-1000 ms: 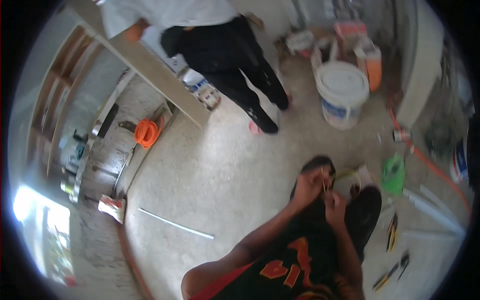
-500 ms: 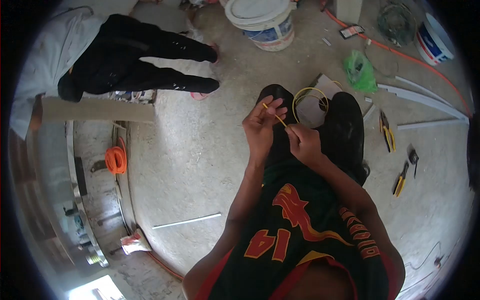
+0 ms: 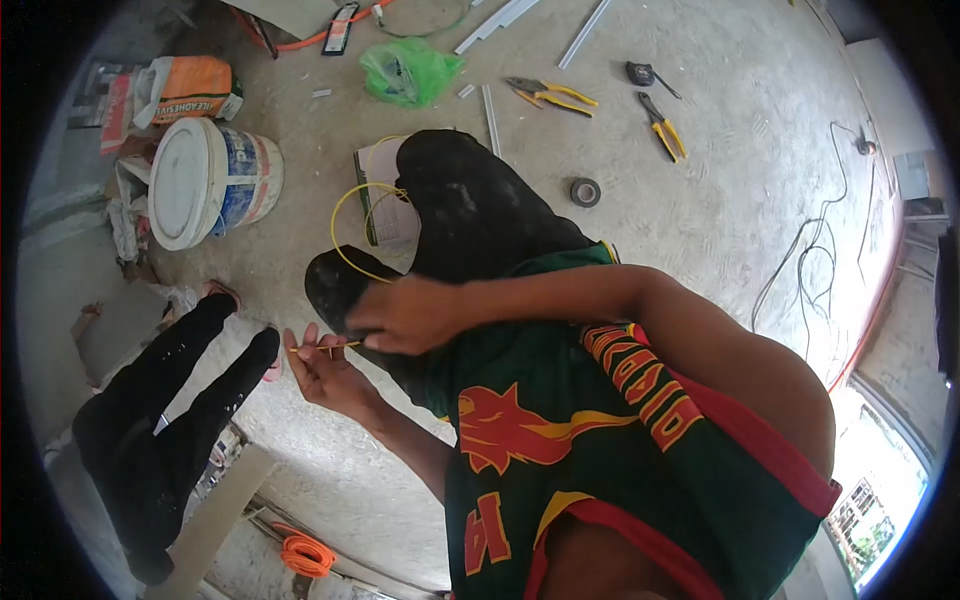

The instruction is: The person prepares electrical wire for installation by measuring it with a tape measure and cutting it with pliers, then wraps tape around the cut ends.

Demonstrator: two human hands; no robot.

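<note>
L hand [image 3: 335,382] has its grip clamped on the yellow wire [image 3: 333,218], nr its tip. R hand [image 3: 415,315] is blurry, but its grip looks clamped on it too, just beside. Wire's over the lap, w/ a loop by the knees. Black tape roll [image 3: 585,192] & green bag [image 3: 412,72] lie on the floor [image 3: 700,230].

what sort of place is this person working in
Probably a room being built or renovated: there's a bag marked tile adhesive, a smeared bucket and a bare, concrete-looking floor.
</note>
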